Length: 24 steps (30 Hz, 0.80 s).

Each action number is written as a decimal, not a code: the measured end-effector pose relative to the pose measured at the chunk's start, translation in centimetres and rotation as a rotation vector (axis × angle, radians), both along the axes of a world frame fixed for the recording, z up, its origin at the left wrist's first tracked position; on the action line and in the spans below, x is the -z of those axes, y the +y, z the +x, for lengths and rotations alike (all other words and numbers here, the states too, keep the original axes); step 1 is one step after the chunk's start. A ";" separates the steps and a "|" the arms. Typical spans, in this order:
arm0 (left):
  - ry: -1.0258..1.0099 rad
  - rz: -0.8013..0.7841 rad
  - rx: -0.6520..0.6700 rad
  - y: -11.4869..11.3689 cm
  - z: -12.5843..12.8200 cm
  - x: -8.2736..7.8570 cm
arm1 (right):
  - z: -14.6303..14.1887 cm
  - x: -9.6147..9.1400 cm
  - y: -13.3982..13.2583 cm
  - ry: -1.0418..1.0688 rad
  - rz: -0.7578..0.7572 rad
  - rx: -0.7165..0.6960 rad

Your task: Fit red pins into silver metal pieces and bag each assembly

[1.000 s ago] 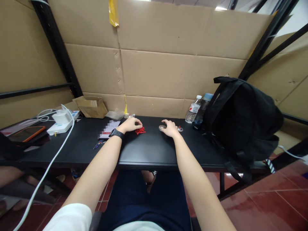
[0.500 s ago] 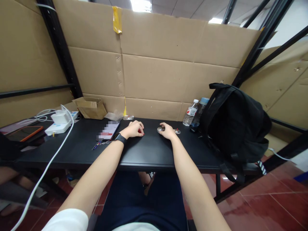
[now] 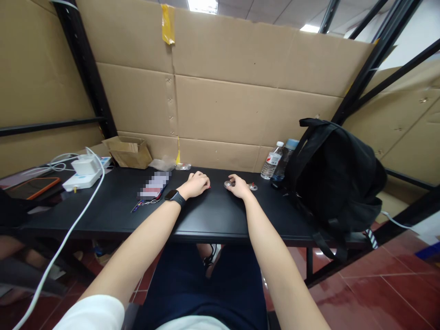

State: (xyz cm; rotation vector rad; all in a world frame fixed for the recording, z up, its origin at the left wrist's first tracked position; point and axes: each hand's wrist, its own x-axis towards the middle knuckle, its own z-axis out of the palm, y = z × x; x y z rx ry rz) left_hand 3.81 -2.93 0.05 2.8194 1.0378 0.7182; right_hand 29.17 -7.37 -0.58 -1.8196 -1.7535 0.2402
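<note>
A: Left hand (image 3: pixel 197 184), go.
B: Resting on the counter (image 3: pixel 209 217), fingers bending inward over a red piece (image 3: pixel 210 187). Only a sliver is showing past the fingertips.
A: Grip clamped or apart?
B: Can't tell, knuckles are blocking it. Bent like that, it's probably keeping something small from sliding.
A: Right hand (image 3: pixel 239 187)?
B: Lying low on the counter, thumb and fingers sitting about a clear disc (image 3: pixel 227 184). Clamped or just touching, I can't tell at this size. Likely steadying it; the counter is bearing the forearm's weight, I'd guess.
A: Anything beside it?
B: Second disc (image 3: pixel 253 187), something red showing on it, lying just beside the right hand, backpack (image 3: pixel 338 183) side. Probably sitting there for easy reach.
A: Rest?
B: Phone (image 3: pixel 156 185) is lying left of the left hand, water bottle (image 3: pixel 271 164) is standing near the backpack. Presumably they're sitting off to the sides so they aren't crowding the hands.
</note>
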 end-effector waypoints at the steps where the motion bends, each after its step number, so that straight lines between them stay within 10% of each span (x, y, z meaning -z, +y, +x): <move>1: -0.044 -0.008 -0.009 -0.2 0.2 -0.1 | 0.0 0.0 0.0 0.010 0.002 -0.004; 24: -0.306 -0.021 -0.079 -1.1 0.9 -1.6 | 1.5 1.2 1.4 0.119 0.077 -0.043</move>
